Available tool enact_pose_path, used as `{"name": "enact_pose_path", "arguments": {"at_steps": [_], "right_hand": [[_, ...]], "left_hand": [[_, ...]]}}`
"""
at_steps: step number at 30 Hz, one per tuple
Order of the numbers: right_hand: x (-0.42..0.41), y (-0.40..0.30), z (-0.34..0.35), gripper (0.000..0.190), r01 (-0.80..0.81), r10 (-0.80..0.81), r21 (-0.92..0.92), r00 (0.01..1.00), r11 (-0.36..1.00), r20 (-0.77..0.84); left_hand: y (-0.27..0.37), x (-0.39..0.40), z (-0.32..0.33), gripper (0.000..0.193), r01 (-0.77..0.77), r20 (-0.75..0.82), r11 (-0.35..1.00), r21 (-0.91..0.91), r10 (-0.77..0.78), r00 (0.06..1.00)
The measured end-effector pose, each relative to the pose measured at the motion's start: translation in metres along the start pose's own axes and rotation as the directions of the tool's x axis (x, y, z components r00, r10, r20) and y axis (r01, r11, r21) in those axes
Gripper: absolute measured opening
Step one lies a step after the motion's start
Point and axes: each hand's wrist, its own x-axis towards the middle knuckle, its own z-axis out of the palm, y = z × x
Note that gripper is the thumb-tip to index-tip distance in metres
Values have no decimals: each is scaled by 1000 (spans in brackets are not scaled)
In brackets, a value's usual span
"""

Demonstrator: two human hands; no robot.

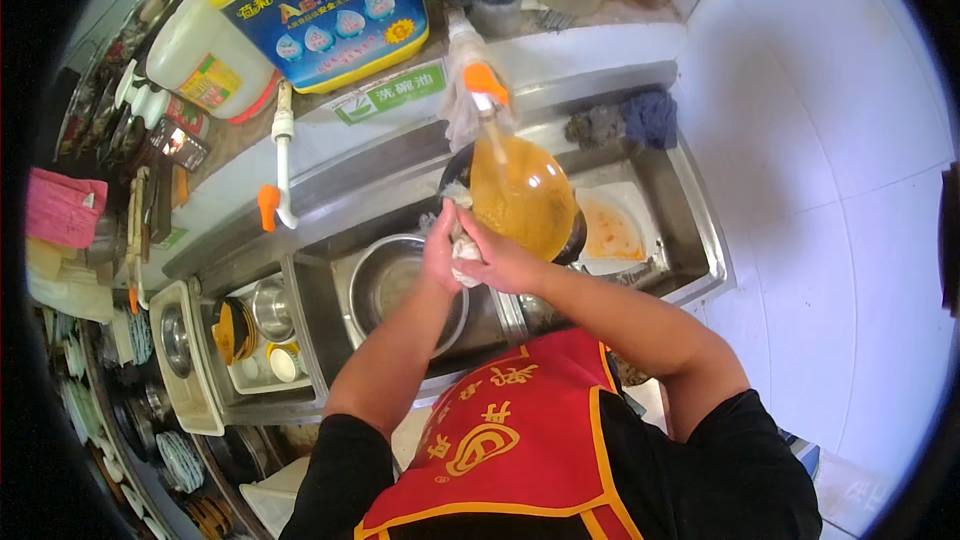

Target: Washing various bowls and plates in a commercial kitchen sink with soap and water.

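Note:
My left hand [438, 253] and my right hand [499, 256] press together around a whitish, wet-looking cloth [466, 261]. Its folds poke out between the palms. Right beside my right hand, a yellow bowl [525, 195] sits tilted over the sink divider, with a dark round vessel partly hidden beneath it. Water from a tap with an orange handle [486, 82] runs into the bowl. Below my left hand, a round metal basin [355, 292] rests in the middle sink compartment. A crumpled, translucent piece of plastic or cloth [456, 195] shows just beyond my fingertips.
A white dish with orange residue [611, 229] lies in the right compartment, near a scouring pad [596, 126] and dark blue cloth [650, 120]. A second tap [283, 180] stands left. Yellow-and-blue detergent jug [322, 22] occupies the ledge. Stacked bowls [236, 330] fill the left compartment.

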Motion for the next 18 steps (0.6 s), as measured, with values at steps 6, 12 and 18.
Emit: {"name": "enact_pose_path", "arguments": {"at_steps": [6, 12, 18], "right_hand": [[-39, 45, -41, 46, 311, -232, -658, 950, 686, 207], [-11, -7, 6, 31, 0, -68, -383, 984, 924, -165], [-50, 53, -39, 32, 307, -332, -660, 939, 685, 92]], "left_hand": [[45, -2, 7, 44, 20, -87, 985, 169, -5, 996], [-28, 22, -16, 33, -197, -300, 980, 6, 190, 935], [23, 9, -31, 43, -39, -218, 946, 322, 114, 969]]}}
